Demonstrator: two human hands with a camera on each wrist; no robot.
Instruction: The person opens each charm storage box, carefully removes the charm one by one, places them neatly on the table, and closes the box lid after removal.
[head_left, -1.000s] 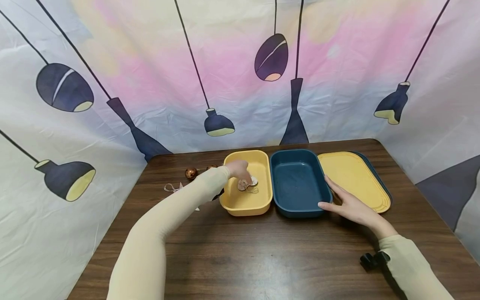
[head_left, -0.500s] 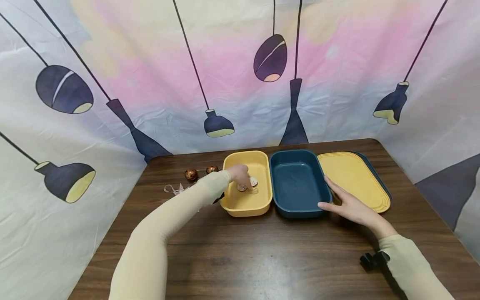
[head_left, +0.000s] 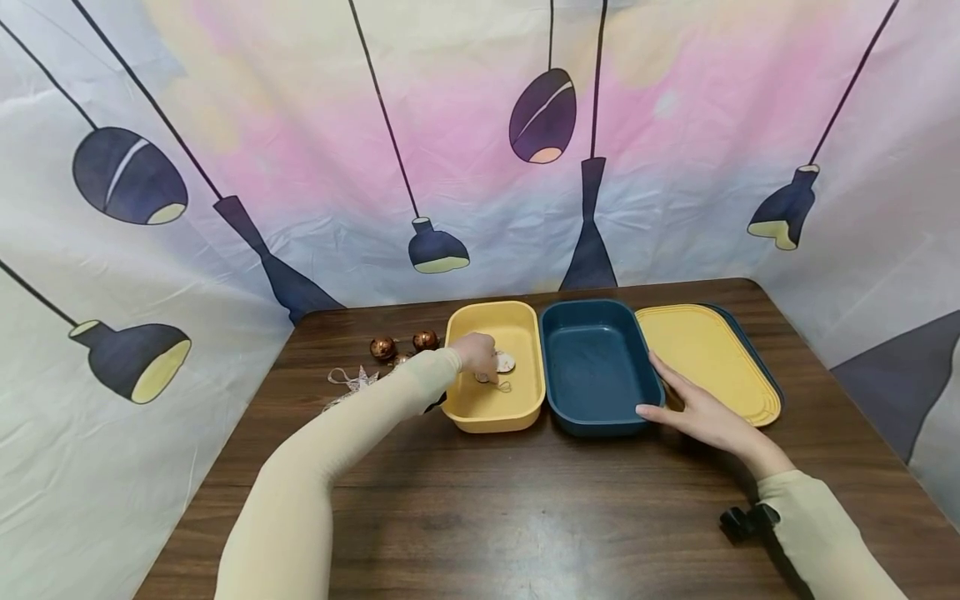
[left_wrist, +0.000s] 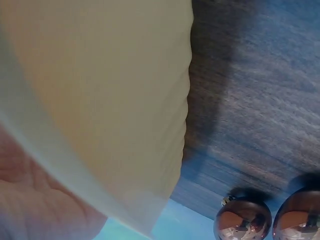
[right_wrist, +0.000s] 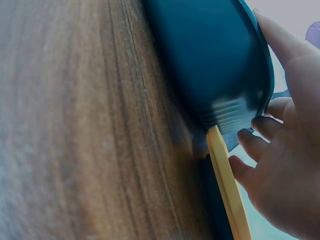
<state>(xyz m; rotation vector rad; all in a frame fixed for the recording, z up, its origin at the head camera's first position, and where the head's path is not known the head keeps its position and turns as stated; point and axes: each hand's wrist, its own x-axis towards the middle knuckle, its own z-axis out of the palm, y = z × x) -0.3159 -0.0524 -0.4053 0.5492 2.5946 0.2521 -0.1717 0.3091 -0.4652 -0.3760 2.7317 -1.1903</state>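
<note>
My left hand (head_left: 474,354) reaches down inside the yellow box (head_left: 491,410), over its left wall. Its fingers are at a small round wooden ornament; they mostly cover it, and I cannot tell whether they pinch it. A pale round ornament (head_left: 505,362) and a loop of string (head_left: 505,387) show beside the fingertips on the box floor. In the left wrist view, the box wall (left_wrist: 115,100) hides the fingers. My right hand (head_left: 701,410) rests on the near right corner of the dark blue box (head_left: 600,367), thumb and straight fingers spread along its rim.
Left of the yellow box lie shiny copper-coloured baubles (head_left: 382,348) and a star ornament (head_left: 362,379) with string. Right of the blue box, a yellow lid (head_left: 701,350) lies on a dark blue lid (head_left: 761,367). A printed cloth (head_left: 495,167) hangs behind the wooden table (head_left: 525,517).
My left hand stays in the yellow box and shifts slightly over the ornaments. The pale ornament and the string move a little. My right hand stays at the blue box's corner.
</note>
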